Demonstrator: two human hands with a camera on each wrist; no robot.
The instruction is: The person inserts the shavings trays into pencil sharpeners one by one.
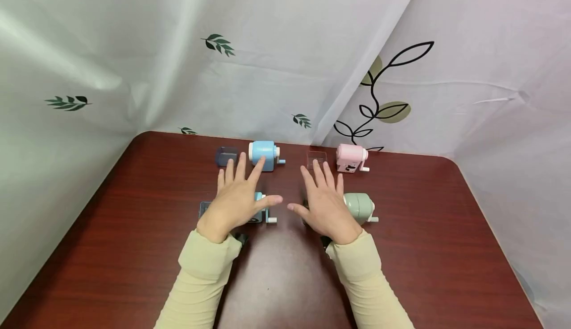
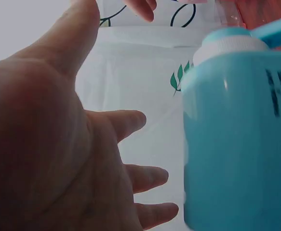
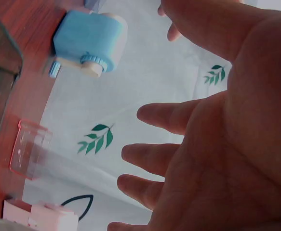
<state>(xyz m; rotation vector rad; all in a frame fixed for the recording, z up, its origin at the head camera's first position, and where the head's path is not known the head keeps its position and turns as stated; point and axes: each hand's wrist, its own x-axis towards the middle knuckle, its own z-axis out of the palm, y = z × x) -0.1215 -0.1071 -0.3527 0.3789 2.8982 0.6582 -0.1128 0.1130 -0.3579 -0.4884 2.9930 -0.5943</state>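
In the head view my left hand (image 1: 234,197) hovers with fingers spread over a light-blue crank pencil sharpener (image 1: 257,217), partly covering it. Beyond its fingertips stands a second blue crank sharpener (image 1: 263,151). My right hand (image 1: 328,207), fingers also spread, is above the table beside a green crank sharpener (image 1: 359,206). Farther back is a pink crank sharpener (image 1: 349,157). Neither hand holds anything. In the left wrist view the near blue sharpener (image 2: 236,139) looms right of the open palm. The right wrist view shows the far blue sharpener (image 3: 89,41) past the fingers.
A dark clear drawer (image 1: 226,155) lies left of the far blue sharpener. A clear pinkish drawer (image 1: 315,158) lies left of the pink one. Another clear drawer (image 1: 203,208) is partly behind my left hand. White leaf-printed cloth (image 1: 267,71) borders the brown table (image 1: 424,230).
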